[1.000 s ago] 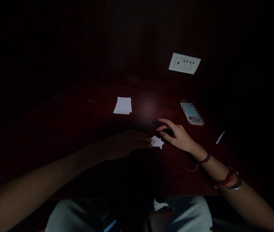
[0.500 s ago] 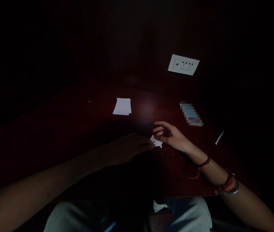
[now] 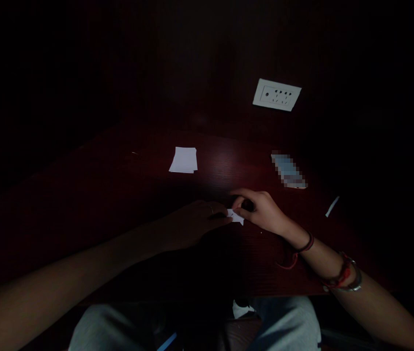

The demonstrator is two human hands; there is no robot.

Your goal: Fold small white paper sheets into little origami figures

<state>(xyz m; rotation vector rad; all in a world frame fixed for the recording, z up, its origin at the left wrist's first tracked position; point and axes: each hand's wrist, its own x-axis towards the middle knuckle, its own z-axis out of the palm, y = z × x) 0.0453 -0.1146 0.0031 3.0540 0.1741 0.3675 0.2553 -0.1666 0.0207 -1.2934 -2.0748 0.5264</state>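
Observation:
A small folded piece of white paper [image 3: 236,218] lies on the dark red table [image 3: 119,195], between my two hands. From the left, my left hand [image 3: 207,217] pinches its edge with thumb and fingers; this hand is in deep shadow and wears a thin ring. On the other side, my right hand [image 3: 260,207] has its thumb and a bent finger closed at the paper's upper right edge, while the index finger arches above it. Parts of the paper are hidden under the fingertips.
Farther back is a stack of white paper sheets [image 3: 184,160]. A pixelated phone [image 3: 289,170] lies at the right, near a thin white paper strip [image 3: 332,206]. On the wall is a white socket panel [image 3: 277,95]. Below the table edge, my knees [image 3: 111,326] show.
My right hand has moved slightly down, with its fingers curled closer around the paper's edge. The left hand stays almost in place, holding the paper.

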